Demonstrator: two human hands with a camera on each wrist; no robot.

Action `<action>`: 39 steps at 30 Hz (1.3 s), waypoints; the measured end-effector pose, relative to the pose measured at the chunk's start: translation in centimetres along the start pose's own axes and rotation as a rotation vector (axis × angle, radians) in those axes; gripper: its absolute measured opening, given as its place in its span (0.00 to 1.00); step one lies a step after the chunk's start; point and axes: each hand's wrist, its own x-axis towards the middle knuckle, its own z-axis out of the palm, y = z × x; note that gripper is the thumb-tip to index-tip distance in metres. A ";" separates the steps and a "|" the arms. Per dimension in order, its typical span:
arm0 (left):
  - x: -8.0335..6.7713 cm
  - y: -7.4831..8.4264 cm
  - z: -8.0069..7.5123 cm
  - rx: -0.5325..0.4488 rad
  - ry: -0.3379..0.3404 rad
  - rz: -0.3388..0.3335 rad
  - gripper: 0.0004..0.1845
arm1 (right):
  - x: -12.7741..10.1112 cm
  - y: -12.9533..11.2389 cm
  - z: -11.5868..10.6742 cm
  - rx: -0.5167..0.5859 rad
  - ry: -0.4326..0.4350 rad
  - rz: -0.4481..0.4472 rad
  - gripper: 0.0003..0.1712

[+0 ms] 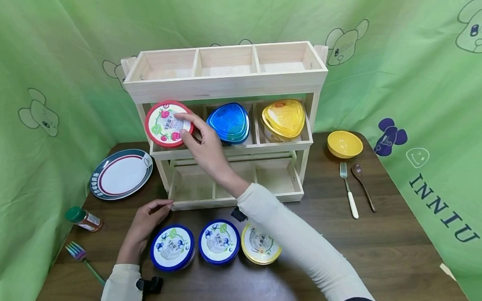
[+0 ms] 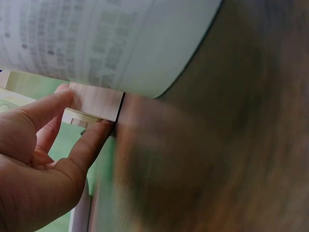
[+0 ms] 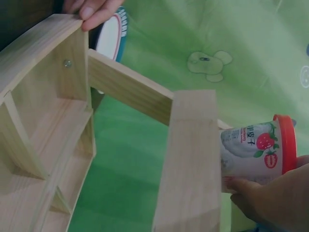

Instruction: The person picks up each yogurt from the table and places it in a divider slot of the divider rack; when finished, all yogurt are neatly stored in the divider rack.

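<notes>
My right hand grips a strawberry yogurt tub with a red lid at the left compartment of the middle tier. In the right wrist view the strawberry print on the tub faces the camera, beyond a wooden edge. Down at the bottom tier, my left hand pinches the front left corner of the wooden shelf; the left wrist view shows thumb and finger at that corner. Beside the red-lidded tub sit a blue-lidded tub and a yellow-lidded tub.
Two blue-lidded tubs and a yellow-rimmed one stand in front of the shelf. Left are a plate, spice jar and iridescent fork. Right are a yellow bowl, white-handled fork and spoon.
</notes>
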 end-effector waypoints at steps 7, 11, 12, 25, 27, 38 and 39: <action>0.0 -0.1 0.1 -0.005 0.012 0.003 0.17 | -0.1 0.6 0.4 -0.056 0.005 0.002 0.23; 0.0 -0.1 0.2 -0.011 0.013 -0.009 0.18 | -0.1 0.8 0.5 -0.152 0.004 0.022 0.23; 0.1 -0.1 0.2 -0.011 0.015 -0.014 0.18 | -0.1 0.8 0.5 -0.181 -0.001 0.028 0.23; 0.3 -0.4 0.1 -0.010 0.017 -0.012 0.19 | -1.9 -0.5 0.5 -0.462 -0.095 -0.081 0.28; 0.3 -0.4 0.1 -0.006 0.015 -0.013 0.19 | -2.3 -0.7 0.4 -0.484 -0.099 -0.076 0.29; 0.2 -0.3 0.2 -0.013 0.014 -0.015 0.19 | -5.0 -2.4 -1.6 -0.516 -0.209 -0.112 0.30; 0.2 -0.3 0.2 -0.014 0.016 -0.014 0.19 | -5.3 -2.6 -2.0 -0.509 -0.218 -0.121 0.30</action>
